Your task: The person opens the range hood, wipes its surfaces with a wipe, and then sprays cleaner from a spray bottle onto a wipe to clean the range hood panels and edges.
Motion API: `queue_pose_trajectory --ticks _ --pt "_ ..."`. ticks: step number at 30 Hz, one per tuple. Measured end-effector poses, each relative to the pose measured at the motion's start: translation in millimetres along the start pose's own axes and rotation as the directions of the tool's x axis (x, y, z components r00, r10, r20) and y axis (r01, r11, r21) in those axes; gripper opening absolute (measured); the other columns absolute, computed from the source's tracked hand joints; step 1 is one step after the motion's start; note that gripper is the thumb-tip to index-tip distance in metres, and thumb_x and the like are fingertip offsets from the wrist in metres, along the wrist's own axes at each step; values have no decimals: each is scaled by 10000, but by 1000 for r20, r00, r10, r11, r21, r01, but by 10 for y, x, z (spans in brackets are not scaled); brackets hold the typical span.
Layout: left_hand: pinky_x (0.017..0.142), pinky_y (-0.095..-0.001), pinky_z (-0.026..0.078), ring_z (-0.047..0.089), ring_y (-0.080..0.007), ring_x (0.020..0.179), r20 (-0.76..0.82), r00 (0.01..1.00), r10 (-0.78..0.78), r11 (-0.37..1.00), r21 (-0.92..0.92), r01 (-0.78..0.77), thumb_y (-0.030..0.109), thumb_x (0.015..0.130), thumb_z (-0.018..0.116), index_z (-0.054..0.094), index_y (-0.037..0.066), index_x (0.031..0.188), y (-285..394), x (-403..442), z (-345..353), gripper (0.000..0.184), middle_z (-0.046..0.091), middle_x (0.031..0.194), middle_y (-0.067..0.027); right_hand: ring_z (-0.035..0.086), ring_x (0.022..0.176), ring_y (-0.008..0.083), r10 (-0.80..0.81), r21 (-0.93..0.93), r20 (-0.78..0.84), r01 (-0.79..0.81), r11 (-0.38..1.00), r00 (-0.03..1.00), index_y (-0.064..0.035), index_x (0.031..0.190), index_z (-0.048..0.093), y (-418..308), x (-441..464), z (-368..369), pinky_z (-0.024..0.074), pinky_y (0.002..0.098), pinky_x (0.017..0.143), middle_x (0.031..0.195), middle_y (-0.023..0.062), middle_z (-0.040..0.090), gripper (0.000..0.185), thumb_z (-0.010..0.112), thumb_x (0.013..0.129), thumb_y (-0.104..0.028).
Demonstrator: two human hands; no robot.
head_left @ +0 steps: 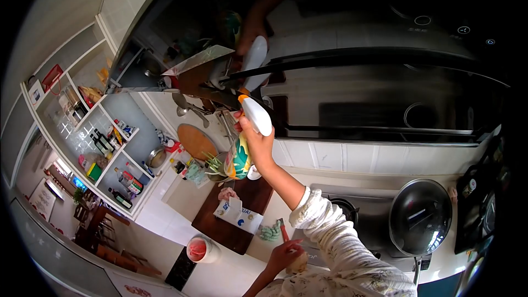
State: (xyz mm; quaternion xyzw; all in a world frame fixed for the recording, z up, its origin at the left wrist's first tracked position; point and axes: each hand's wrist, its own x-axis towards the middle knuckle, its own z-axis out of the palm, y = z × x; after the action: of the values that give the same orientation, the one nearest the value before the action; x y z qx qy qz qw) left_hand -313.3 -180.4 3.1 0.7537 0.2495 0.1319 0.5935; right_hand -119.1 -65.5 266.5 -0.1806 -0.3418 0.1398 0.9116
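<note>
My right hand [258, 142] is closed around the neck of a spray bottle [238, 159] with a white trigger head and a green, yellow and white label. It is raised close to the glossy black range hood [363, 93], nozzle toward the hood's lower edge. My left hand [286, 256] is low at the front of the counter, fingers loosely stretched out. Beside it are a red-handled tool [284, 230], a green-and-white cloth [269, 232] and a tan object [297, 264] partly covered by the hand.
A lidded wok [420, 217] stands on the stove [374, 234] at the right. A dark wooden board [206, 215] carries a white-and-blue box [239, 215]. Nearby are a white tub with red contents [201, 249], a round cutting board [197, 142] and shelves [99, 118] of bottles.
</note>
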Motion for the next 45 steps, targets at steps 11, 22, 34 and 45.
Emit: queue_pose_trajectory --ticks 11,22,34,45 --pt "683 -213 472 594 -52 761 -4 1000 -23 999 -27 23 143 821 677 579 55 1191 -18 -69 -44 392 669 866 -23 578 703 98 4 124 -104 9 992 995 22 1006 601 55 12 167 469 237 646 865 51 646 267 634 870 -205" --pt "664 -210 475 602 -59 750 -2 999 -36 995 -98 36 114 814 683 585 55 1185 -28 -84 -82 387 670 858 -23 565 709 107 6 40 -105 -1 999 994 20 1104 555 38 -66 54 470 243 663 919 74 627 298 592 893 -189" --pt "692 -224 487 610 -67 759 -1 998 -56 998 -12 56 132 821 678 587 78 1190 -145 -46 -120 384 674 874 -33 572 738 115 16 25 -83 -14 1000 996 24 1140 538 120 -74 -212 479 247 676 939 75 614 335 593 896 -199" --pt "685 -214 475 597 -66 765 8 995 -103 993 -55 103 133 827 679 587 63 1187 -70 -54 -163 378 660 877 -26 551 660 101 32 -21 -117 -34 999 993 14 1038 560 176 22 -137 454 232 626 839 61 622 283 606 893 -225"
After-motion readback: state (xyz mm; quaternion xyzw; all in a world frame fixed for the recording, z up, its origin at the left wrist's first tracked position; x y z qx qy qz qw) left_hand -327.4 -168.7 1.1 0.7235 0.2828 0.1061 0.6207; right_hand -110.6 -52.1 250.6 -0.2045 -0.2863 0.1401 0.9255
